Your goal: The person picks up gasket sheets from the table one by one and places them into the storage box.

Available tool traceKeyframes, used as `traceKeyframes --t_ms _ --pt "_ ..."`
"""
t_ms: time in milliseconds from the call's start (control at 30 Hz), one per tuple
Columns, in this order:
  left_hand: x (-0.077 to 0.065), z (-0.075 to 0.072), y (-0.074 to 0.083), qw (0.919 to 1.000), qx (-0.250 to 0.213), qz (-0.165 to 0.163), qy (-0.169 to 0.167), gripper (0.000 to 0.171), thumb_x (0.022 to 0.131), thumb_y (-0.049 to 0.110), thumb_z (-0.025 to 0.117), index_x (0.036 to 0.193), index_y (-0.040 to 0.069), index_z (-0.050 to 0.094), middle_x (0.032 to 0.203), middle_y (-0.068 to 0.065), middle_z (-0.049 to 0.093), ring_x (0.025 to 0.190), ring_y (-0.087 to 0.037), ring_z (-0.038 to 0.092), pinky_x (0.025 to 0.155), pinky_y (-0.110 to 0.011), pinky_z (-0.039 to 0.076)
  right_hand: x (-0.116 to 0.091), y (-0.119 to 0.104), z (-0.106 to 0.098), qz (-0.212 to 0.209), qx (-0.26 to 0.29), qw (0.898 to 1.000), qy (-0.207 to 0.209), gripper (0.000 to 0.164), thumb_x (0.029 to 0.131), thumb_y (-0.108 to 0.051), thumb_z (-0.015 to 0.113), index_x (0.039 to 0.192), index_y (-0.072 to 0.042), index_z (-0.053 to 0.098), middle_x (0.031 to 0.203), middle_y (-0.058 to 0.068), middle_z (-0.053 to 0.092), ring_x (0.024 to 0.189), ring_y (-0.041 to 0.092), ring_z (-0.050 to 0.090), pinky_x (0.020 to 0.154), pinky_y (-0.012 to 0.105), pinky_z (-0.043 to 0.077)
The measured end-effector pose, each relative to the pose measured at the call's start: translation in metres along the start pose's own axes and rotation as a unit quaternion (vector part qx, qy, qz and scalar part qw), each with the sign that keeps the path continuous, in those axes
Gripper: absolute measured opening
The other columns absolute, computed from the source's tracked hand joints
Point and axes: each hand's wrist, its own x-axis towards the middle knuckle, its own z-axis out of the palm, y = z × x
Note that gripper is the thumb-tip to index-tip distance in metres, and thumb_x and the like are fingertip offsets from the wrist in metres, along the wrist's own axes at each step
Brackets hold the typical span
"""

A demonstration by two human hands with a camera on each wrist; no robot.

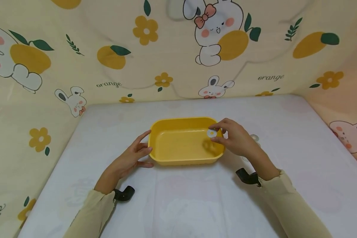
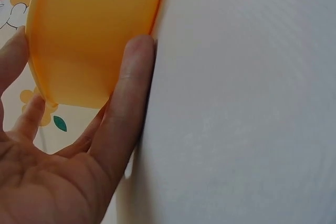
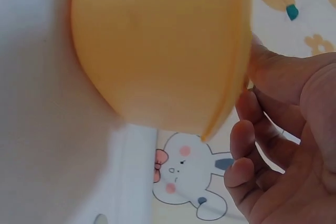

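A yellow rectangular basin [image 1: 181, 145] with rounded corners stands on the white-covered table. My left hand [image 1: 129, 157] is at its left end, fingers spread and fairly straight, touching the rim and outer wall. In the left wrist view, one finger of the left hand [image 2: 58, 177] lies low along the basin's wall [image 2: 89, 40]. Over the basin's right end, my right hand [image 1: 239, 137] pinches a small white ring [image 1: 209, 133] between thumb and fingers. The right wrist view shows the right hand [image 3: 294, 129] at the rim, with the basin wall [image 3: 157, 51] hiding the ring.
Beside the right hand lie pale translucent round pieces [image 1: 255, 137], partly hidden by that hand and wrist. One pale piece [image 3: 101, 219] peeks in at the bottom of the right wrist view. A printed cloth [image 1: 166, 49] with rabbits and oranges hangs behind the table [image 1: 178, 198].
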Motion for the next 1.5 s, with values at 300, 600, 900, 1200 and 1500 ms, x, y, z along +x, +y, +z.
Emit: traceKeyframes --t_ms 300,600,900,1200,1500 --pt "-0.001 0.001 0.001 1.0000 0.005 -0.006 0.000 0.071 0.099 0.030 0.061 0.154 0.049 0.019 0.149 -0.019 0.037 0.122 -0.031 0.056 0.090 -0.047 0.060 0.002 0.001 0.007 0.004 0.008 1.000 -0.001 0.034 0.086 -0.020 0.079 0.118 -0.011 0.072 0.101 0.006 0.063 0.084 0.021 0.050 0.069 0.030 0.040" --pt "0.000 0.000 0.002 1.0000 0.003 -0.007 0.007 0.068 0.102 0.023 0.057 0.153 0.050 0.020 0.150 -0.019 0.036 0.122 -0.032 0.055 0.089 -0.047 0.061 0.007 0.002 0.020 0.070 0.006 0.997 0.021 0.048 0.085 -0.029 0.080 0.128 -0.011 0.067 0.107 0.012 0.059 0.104 0.033 0.045 0.078 0.035 0.038" --pt "0.000 0.001 0.002 1.0000 0.003 -0.007 0.006 0.070 0.101 0.026 0.059 0.154 0.049 0.019 0.151 -0.020 0.036 0.123 -0.032 0.055 0.089 -0.048 0.061 0.004 0.007 0.010 0.058 0.000 0.998 0.016 0.045 0.085 -0.026 0.079 0.126 -0.010 0.068 0.112 0.016 0.061 0.101 0.034 0.048 0.081 0.038 0.042" --pt "-0.001 0.001 0.002 1.0000 0.001 -0.004 0.003 0.069 0.102 0.022 0.056 0.155 0.048 0.018 0.151 -0.021 0.034 0.123 -0.033 0.054 0.089 -0.048 0.061 -0.003 0.031 -0.028 0.094 -0.007 0.995 -0.007 0.044 0.090 -0.026 0.074 0.132 -0.014 0.063 0.119 0.015 0.061 0.106 0.032 0.049 0.078 0.037 0.044" --pt "-0.001 0.002 0.002 1.0000 -0.003 0.000 -0.001 0.068 0.103 0.020 0.054 0.155 0.047 0.019 0.151 -0.021 0.034 0.126 -0.034 0.053 0.089 -0.048 0.060 -0.015 0.074 -0.054 0.148 -0.010 0.989 -0.009 0.047 0.093 -0.034 0.070 0.134 -0.012 0.061 0.124 0.018 0.060 0.109 0.032 0.048 0.077 0.037 0.043"
